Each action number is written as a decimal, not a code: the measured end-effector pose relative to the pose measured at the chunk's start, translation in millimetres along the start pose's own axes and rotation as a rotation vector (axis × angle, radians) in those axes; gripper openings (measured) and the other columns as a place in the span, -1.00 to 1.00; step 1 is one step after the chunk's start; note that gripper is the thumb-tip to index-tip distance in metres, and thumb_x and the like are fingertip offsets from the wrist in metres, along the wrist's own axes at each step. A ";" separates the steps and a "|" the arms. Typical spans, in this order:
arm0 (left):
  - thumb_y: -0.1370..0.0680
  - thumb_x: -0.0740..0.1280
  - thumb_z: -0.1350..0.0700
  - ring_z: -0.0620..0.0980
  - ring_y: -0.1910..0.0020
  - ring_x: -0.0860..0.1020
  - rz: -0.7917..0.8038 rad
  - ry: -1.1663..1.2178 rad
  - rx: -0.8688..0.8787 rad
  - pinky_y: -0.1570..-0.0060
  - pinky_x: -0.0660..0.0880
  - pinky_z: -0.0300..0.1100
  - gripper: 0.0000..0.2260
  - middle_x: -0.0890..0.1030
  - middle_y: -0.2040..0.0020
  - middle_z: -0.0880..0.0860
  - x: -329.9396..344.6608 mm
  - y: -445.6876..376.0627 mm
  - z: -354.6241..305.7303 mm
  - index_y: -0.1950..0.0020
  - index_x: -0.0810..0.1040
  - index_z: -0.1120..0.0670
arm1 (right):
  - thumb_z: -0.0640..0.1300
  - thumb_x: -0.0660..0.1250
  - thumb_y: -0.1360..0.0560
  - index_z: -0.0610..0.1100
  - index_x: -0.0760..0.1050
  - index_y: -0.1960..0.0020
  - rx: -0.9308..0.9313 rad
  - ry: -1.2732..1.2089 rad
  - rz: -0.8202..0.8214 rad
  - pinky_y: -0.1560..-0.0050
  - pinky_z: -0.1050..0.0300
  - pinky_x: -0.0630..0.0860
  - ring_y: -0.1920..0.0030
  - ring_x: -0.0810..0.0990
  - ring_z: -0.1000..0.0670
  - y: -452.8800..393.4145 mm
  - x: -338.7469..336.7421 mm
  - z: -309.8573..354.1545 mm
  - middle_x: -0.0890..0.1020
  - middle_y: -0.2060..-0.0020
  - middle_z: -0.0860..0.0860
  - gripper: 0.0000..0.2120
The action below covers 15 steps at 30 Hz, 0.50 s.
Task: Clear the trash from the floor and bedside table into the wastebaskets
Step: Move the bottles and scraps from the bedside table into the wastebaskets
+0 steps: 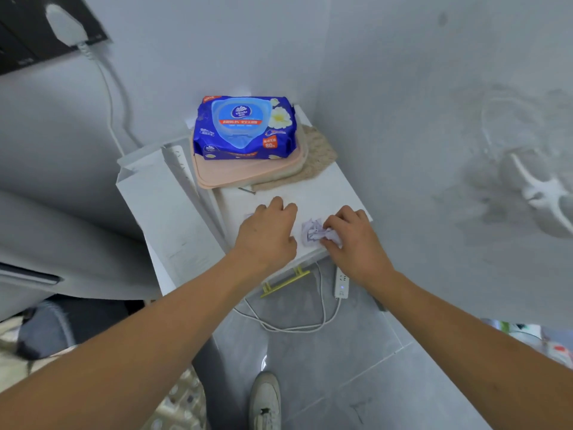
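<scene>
Two bare forearms fill the lower frame, reaching forward to the front edge of a white bedside table [313, 193]. Below them, one white shoe [265, 398] on grey floor tiles [356, 383].

Right hand [353, 235]: fingers curled around a crumpled wad of pale lilac paper [313, 232], pinching its right side; the wad sits on the tabletop near the front edge. Left hand [268, 232]: knuckles up, fingers bent down onto the tabletop just left of the wad; cannot tell whether anything is under the palm. A faint lilac scrap [248, 216] shows at the left hand's far side, too blurred to identify.

Back of the table: one blue wet-wipe pack [245, 127], logo reads "Vinda", an orange patch reads "80" plus a character; the rest of the print is too small to read. White flower printed on its right end. The pack rests on one pink lidded box [245, 173], which sits on one beige woven mat [319, 153]. One small dark pin or nail [247, 190] lies in front of the box.

One white paper bag [161, 193] stands against the table's left side. Drawer front carries one gold handle [285, 282]. On the floor beside it, one white power strip [341, 282] with a lit blue indicator, its cable [297, 327] looped on the tiles. One white plug [66, 26] in a dark wall panel, upper left.
</scene>
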<state>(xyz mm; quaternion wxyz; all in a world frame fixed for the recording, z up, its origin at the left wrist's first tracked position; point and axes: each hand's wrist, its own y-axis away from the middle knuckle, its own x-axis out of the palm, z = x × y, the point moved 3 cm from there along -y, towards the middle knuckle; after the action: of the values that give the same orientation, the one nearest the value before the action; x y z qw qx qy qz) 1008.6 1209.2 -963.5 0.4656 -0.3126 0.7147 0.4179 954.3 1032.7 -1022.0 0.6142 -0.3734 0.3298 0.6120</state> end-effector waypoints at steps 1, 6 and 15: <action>-0.54 0.34 0.07 0.16 -0.06 0.49 -0.012 0.016 0.006 0.13 0.50 0.03 -0.71 0.45 -0.15 0.09 0.4 4.3 -7.1 -0.23 0.44 0.08 | -0.14 0.50 -0.45 -0.16 0.57 0.02 0.007 -0.007 -0.016 0.09 0.08 0.35 0.06 0.40 -0.11 8.1 -4.9 -2.1 0.51 0.05 -0.06 -0.83; -0.51 0.35 0.02 0.14 0.04 0.52 -0.081 0.046 0.048 0.13 0.56 0.06 -0.74 0.47 -0.06 0.05 7.8 33.3 -45.5 -0.16 0.47 0.05 | -0.11 0.51 -0.46 -0.16 0.59 0.03 0.063 -0.058 -0.082 0.11 0.15 0.31 0.06 0.37 -0.03 58.6 -28.2 -11.5 0.52 0.06 -0.05 -0.82; -0.52 0.31 0.04 0.14 -0.03 0.53 -0.032 0.013 0.130 0.18 0.49 -0.02 -0.81 0.47 -0.06 0.03 58.4 133.7 -159.8 -0.09 0.47 0.05 | -0.08 0.51 -0.43 -0.12 0.60 0.07 0.173 -0.082 -0.058 0.11 0.14 0.32 0.09 0.50 -0.11 237.8 -69.7 -53.0 0.54 0.08 -0.04 -0.84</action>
<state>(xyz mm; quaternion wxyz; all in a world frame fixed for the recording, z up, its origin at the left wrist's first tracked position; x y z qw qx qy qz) 810.6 1124.7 -942.0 0.4871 -0.2956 0.7383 0.3610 717.4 945.2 -1001.7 0.6744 -0.3030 0.3451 0.5781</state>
